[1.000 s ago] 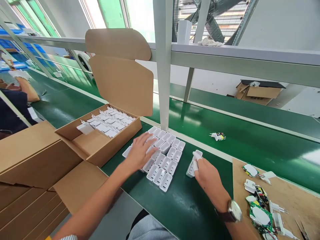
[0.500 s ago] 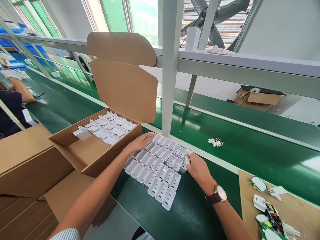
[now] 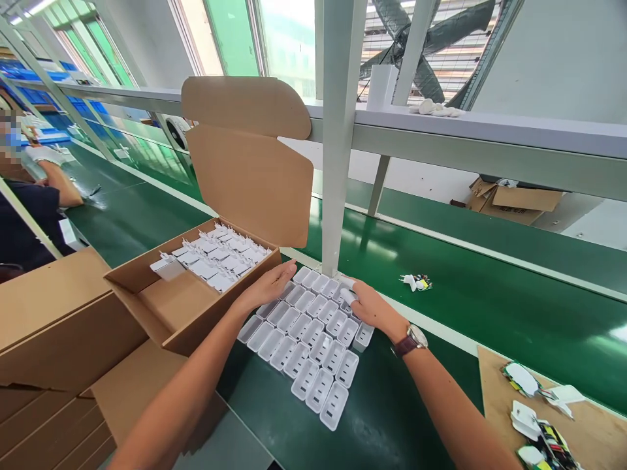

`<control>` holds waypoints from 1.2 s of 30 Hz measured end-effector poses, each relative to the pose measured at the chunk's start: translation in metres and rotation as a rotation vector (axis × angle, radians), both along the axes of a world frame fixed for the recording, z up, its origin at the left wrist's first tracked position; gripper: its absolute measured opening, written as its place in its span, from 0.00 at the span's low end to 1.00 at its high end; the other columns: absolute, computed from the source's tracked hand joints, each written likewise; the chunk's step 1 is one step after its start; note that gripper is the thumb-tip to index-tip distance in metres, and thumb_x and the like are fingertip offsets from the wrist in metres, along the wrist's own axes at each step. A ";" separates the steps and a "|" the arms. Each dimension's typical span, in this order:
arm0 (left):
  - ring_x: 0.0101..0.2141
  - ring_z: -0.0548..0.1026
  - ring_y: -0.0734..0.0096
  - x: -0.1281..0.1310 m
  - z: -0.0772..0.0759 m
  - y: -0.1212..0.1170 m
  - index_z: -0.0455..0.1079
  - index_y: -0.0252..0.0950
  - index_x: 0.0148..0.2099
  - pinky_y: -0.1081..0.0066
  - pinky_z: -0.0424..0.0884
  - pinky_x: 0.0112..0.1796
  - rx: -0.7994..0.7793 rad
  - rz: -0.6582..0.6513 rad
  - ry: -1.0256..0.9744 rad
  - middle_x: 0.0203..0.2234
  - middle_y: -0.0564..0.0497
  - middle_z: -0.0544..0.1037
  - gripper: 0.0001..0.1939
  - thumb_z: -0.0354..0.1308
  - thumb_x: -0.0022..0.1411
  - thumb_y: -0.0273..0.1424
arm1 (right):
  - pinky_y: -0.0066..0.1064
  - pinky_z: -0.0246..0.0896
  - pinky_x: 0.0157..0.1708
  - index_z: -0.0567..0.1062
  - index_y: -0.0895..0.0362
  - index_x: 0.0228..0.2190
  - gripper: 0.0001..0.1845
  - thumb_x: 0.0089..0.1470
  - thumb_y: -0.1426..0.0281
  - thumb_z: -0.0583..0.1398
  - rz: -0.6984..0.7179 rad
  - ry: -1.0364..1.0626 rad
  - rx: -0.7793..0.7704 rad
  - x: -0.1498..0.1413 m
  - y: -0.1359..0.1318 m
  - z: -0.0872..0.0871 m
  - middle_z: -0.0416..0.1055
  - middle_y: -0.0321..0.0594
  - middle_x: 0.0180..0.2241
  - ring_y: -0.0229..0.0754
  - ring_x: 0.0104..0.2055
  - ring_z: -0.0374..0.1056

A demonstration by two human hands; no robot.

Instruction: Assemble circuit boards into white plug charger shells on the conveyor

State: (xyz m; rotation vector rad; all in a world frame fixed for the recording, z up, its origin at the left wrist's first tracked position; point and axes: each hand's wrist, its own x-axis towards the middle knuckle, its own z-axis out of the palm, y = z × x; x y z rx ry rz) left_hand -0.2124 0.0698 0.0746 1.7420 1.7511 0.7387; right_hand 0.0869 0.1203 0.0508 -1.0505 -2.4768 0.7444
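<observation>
Several white charger housings [image 3: 308, 339] lie packed in rows on the green table, forming a block. My left hand [image 3: 268, 287] rests flat against the block's far left side, fingers stretched out. My right hand [image 3: 368, 307] lies over the block's far right corner, its fingertips in white finger cots, pressing on the housings. Both hands flank the block. Just left of it stands an open cardboard box [image 3: 186, 307] with several white chargers [image 3: 220, 254] in rows at its far end.
A white post [image 3: 340, 130] rises right behind the block. Flat cardboard boxes [image 3: 53, 326] are stacked at the left. A wooden board [image 3: 582, 418] with circuit boards and charger parts lies at the right. Loose small parts [image 3: 414, 282] sit on the belt. Another person's arm [image 3: 61, 183] is at far left.
My right hand brought its housing over and set it into the block's right side. My left hand slid from on top of the block to its far left edge.
</observation>
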 end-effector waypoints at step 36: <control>0.70 0.51 0.38 0.082 -0.084 -0.153 0.43 0.38 0.76 0.47 0.52 0.65 0.673 -0.291 0.563 0.67 0.32 0.62 0.54 0.59 0.59 0.59 | 0.49 0.69 0.57 0.52 0.54 0.68 0.42 0.59 0.58 0.60 -0.515 0.550 -0.364 0.064 -0.113 -0.068 0.56 0.57 0.66 0.53 0.59 0.69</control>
